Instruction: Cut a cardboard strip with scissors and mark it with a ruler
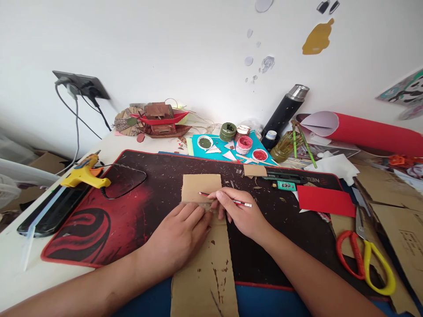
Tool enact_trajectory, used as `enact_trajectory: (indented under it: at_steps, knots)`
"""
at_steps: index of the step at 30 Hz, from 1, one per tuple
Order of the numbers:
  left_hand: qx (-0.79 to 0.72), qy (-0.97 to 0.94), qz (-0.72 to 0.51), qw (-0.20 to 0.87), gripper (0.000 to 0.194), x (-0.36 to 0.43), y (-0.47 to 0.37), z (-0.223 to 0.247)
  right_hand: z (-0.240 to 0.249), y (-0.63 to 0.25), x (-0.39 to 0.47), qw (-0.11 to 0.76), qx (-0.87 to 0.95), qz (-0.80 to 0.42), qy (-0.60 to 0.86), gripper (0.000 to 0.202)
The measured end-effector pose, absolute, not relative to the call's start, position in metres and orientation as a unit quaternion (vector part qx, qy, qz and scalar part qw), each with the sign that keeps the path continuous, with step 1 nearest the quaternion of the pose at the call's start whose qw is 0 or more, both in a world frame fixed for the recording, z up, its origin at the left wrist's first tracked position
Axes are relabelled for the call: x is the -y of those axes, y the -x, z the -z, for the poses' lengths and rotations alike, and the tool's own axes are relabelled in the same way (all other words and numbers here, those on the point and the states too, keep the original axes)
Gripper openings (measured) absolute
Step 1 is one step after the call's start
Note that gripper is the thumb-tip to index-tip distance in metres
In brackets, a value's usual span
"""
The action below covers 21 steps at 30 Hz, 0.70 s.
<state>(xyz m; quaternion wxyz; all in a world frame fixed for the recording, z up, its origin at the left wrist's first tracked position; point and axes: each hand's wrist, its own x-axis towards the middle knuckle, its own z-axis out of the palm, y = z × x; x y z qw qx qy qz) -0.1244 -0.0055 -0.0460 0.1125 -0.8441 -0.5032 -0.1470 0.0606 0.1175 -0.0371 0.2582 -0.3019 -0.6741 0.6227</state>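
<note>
A long strip of brown cardboard (201, 290) lies across the dark mat, running toward me past the mat's front edge. My left hand (181, 233) presses down on a thin ruler (203, 204) laid across the strip, with its fingers together. My right hand (239, 211) is closed around a red and white pencil (243, 203), whose tip points left above the cardboard just beyond the ruler. The fingertips of both hands are close together at the strip's right edge.
A yellow glue gun (86, 175) lies at the left on a black case. Paint jars (228, 131) and model boats (161, 116) stand at the back. Red and yellow scissors (363, 253), red card (325, 200) and a cutter (286, 175) lie at the right.
</note>
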Motion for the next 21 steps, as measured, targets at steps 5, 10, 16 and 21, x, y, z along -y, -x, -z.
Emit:
enact_trajectory:
  at_steps: [5, 10, 16, 21]
  knots:
    - [0.500, 0.846, 0.148, 0.111, 0.027, 0.0047, 0.1244, 0.0457, 0.0380, -0.0610, -0.1178, 0.257, 0.677, -0.622, 0.297, 0.054]
    - [0.500, 0.845, 0.149, 0.115, 0.029, 0.0041, 0.1241, 0.0451, 0.0398, -0.0611, -0.1183, 0.257, 0.681, -0.620, 0.292, 0.054]
    - [0.501, 0.844, 0.152, 0.114, 0.028, 0.0034, 0.1244, 0.0445, 0.0410, -0.0614, -0.1184, 0.262, 0.681, -0.620, 0.288, 0.053]
    - [0.501, 0.844, 0.160, 0.106, 0.025, 0.0033, 0.1240, 0.0433, 0.0387, -0.0627, -0.1202, 0.304, 0.639, -0.642, 0.293, 0.053]
